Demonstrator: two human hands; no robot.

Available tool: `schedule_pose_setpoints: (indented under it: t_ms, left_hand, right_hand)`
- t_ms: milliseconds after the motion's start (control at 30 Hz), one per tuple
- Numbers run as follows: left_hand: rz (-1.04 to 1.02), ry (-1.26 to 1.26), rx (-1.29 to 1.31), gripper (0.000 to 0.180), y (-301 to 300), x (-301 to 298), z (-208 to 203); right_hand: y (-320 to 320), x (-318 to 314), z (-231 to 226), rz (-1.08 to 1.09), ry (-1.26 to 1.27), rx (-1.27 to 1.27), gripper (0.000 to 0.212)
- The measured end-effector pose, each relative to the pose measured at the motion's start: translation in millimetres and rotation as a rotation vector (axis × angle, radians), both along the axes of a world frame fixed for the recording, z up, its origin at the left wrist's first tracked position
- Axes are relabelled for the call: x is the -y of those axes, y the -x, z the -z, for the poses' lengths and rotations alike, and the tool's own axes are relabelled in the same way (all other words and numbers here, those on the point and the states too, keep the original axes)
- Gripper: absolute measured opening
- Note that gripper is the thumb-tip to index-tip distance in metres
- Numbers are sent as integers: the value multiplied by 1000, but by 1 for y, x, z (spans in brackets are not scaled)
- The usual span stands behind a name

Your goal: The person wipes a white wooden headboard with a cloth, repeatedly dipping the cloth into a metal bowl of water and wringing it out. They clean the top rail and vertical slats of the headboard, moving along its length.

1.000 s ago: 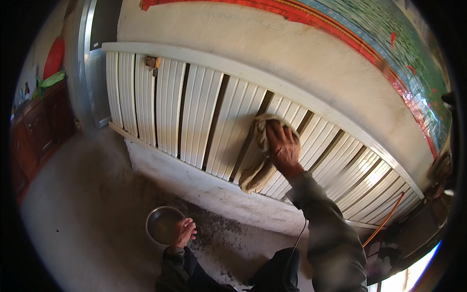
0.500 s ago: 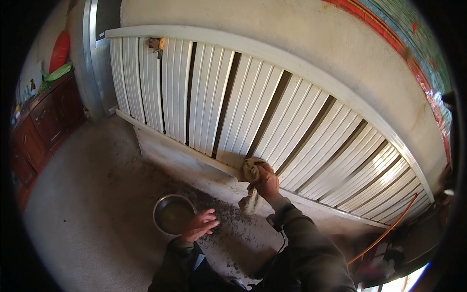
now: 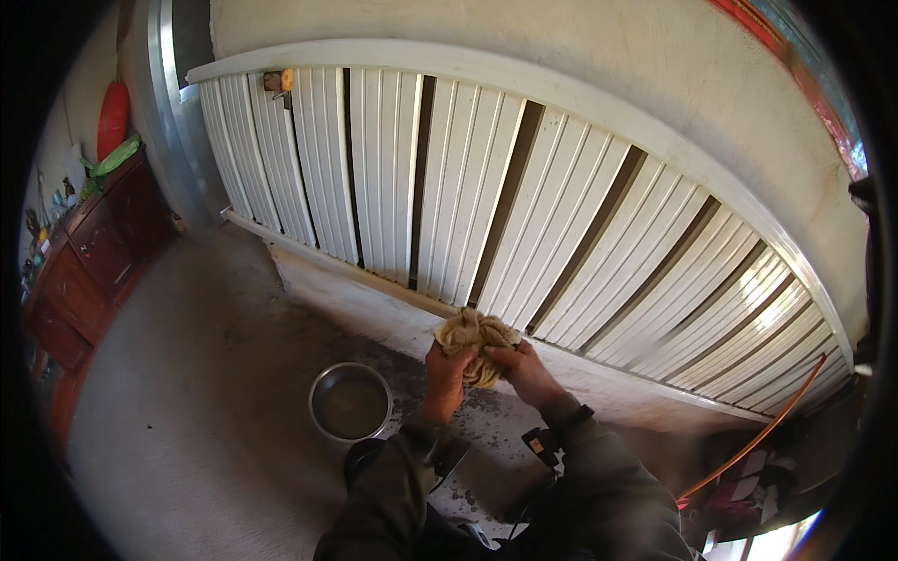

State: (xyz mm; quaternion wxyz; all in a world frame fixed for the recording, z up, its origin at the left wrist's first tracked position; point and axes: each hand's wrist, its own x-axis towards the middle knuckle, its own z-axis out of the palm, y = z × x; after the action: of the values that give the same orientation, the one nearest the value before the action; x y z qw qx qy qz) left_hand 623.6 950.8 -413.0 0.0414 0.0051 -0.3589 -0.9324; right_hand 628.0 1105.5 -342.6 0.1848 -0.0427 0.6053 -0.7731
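A bunched, yellowish-brown rag [image 3: 479, 335] is gripped between both my hands, just in front of the lower edge of a white slatted radiator [image 3: 468, 196]. My left hand [image 3: 446, 379] closes on its left side, the thumb pressed into the cloth. On the other side my right hand [image 3: 529, 372] holds it with the fingers curled partly out of sight. To the left of my left forearm, a round metal basin [image 3: 351, 402] with murky water stands on the floor.
Dark wet specks mark the concrete floor [image 3: 224, 393] beside the basin. Dark red cabinets [image 3: 98, 248] line the left wall. An orange hose or rod [image 3: 758, 435] slants at the right, near dark clutter. A brownish fitting [image 3: 278, 82] sits at the radiator's upper left.
My left hand has come up from beside the basin and taken hold of the rag. The right hand has drawn the rag slightly back from the radiator's lower edge. The view has shifted a little.
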Motion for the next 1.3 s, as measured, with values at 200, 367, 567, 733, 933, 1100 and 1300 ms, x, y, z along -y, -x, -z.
schedule_pose_setpoints:
  t_ms: [200,367,567,733,933,1100,1300]
  left_hand:
    - [-290,-34,-158,49,51,12,-34]
    - [-238,175,173,36,82,43,-3]
    - [50,575,54,33,44,167,70]
    - [205,793,285,34,6,266,169]
    - [123,1091,437,52,-12,280,305]
    - [93,1268,426,56,-42,316,401]
    - [8,1473,508,78,-47,338,430]
  right_hand:
    - [21,-41,-21,160,-289,-203,69]
    - [4,-99,2,200,-342,0,60]
    - [-31,-141,61,246,-490,163,50]
    - [-37,-155,112,302,-393,324,33]
    - [-43,-134,160,290,-411,445,28]
    - [-43,-123,189,228,-443,532,29]
    - [-41,-121,203,211,-500,566,30]
